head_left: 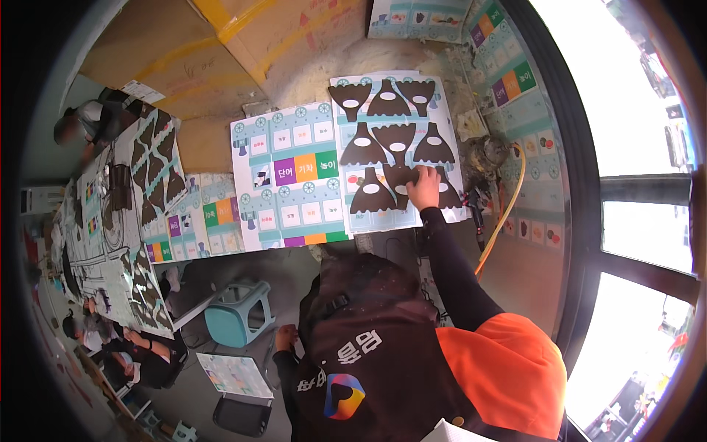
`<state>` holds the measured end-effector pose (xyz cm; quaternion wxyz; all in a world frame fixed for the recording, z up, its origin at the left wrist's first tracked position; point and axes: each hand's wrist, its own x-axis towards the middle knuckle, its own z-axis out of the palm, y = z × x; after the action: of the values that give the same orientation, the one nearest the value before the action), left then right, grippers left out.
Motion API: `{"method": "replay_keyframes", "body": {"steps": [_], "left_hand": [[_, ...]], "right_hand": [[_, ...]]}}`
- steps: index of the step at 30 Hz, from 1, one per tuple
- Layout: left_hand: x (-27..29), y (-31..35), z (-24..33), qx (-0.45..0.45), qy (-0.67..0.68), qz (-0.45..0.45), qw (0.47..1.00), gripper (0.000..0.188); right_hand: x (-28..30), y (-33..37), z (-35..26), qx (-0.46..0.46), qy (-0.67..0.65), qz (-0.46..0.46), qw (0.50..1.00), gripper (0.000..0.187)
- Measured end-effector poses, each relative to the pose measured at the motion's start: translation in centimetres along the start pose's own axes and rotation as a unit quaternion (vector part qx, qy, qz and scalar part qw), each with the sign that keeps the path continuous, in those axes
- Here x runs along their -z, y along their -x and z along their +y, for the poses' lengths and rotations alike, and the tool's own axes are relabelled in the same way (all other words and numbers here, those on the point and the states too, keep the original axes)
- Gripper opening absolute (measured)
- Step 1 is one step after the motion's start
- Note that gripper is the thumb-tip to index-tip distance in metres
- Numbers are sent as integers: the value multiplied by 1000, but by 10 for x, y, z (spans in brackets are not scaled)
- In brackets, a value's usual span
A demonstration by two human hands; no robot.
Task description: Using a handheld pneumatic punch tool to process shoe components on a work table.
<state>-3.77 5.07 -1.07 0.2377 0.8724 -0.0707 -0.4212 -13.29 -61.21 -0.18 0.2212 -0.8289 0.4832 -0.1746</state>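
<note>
My right hand (425,188), reaching across the table, has its fingers closed at the edge of a black flared cutout (401,174) with a white oval. Part of that piece is hidden under the hand. Around it, several similar black cutouts (363,146) lie in rows, some with the wide end up and others with it down. They rest on a stack of printed sheets (340,121) with pale blue train pictures. Low beside my body is my left hand (286,337), away from the table; its fingers are too small and dark to make out.
More printed sheets (283,195) lie left of the stack. Cardboard boxes (166,55) stand behind. A yellow hose (508,210) hangs at the right, near the window frame (593,199). Below the table is a teal stool (232,324). At the far left, other people work by a table holding black cutouts (155,166).
</note>
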Motion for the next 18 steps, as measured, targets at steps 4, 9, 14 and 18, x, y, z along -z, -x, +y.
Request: {"method": "replay_keyframes", "body": {"steps": [4,9,14,18], "left_hand": [[5,6,8,19,70,15,997,32],[14,8,18,54,108,38,992,29],[20,4,19,52,105,36,992,27],[17,1,20,76,111,36,990,26]], "right_hand": [[-11,-20,-5,-56,75,-53,994,50],[-14,-19,-8,-41,86,-95,991,40],[-16,-7,-12,1,97,-30,995,32],[-8,3,-33,-12,81,2,997,28]]}}
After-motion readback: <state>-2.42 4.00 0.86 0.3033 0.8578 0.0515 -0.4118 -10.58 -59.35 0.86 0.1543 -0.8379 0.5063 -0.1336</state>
